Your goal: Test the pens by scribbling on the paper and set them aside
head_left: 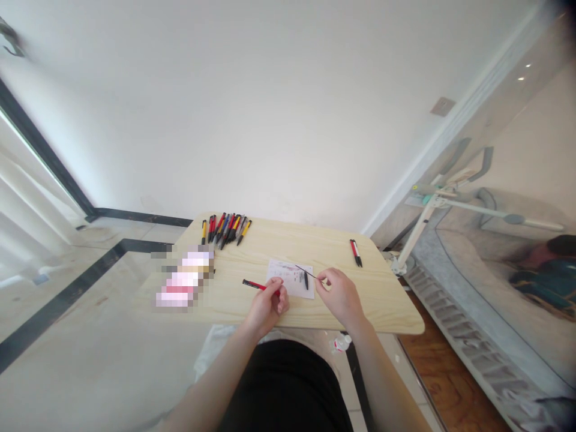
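My left hand (pixel 270 303) is closed around a red pen body (pixel 254 285) with a black end, which points to the left. Between the fingertips of my right hand (pixel 336 293) is a thin dark pen refill (pixel 306 272), its free end slanting up and left over the paper. The printed white sheet (pixel 283 276) lies on the table between my hands. On its right part rests a small black pen piece (pixel 306 280). My left fingers partly hide the red body's near end.
Several red, yellow, blue and black pens (pixel 227 229) are heaped at the table's back left. Red and black pens (pixel 356 252) lie at the right on the wooden table (pixel 387 294). A blurred-out item (pixel 184 279) is at the left edge. A bottle (pixel 342 342) stands below.
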A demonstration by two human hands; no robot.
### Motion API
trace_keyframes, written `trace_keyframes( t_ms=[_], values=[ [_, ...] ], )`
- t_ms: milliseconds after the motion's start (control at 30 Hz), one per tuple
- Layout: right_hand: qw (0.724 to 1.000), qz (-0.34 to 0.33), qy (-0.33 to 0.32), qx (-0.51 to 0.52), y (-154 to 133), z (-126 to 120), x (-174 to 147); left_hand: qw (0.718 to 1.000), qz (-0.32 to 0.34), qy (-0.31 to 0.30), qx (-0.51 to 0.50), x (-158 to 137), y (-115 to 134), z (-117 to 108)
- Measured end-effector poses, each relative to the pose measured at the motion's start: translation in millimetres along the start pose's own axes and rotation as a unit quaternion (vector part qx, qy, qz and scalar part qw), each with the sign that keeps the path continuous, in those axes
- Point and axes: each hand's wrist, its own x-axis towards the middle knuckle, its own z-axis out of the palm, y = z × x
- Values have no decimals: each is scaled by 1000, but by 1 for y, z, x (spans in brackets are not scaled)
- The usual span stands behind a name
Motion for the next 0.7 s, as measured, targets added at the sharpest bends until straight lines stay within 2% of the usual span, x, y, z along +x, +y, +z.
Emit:
trace_keyframes(
  t_ms=[433, 700],
  values=[
    [987, 84, -92, -103, -10, 25, 15, 1000, -13, -1, 1, -3, 1, 1],
    [978, 94, -124, -137, -15, 33, 17, 999, -27, -8, -20, -2, 2, 0]
  ],
)
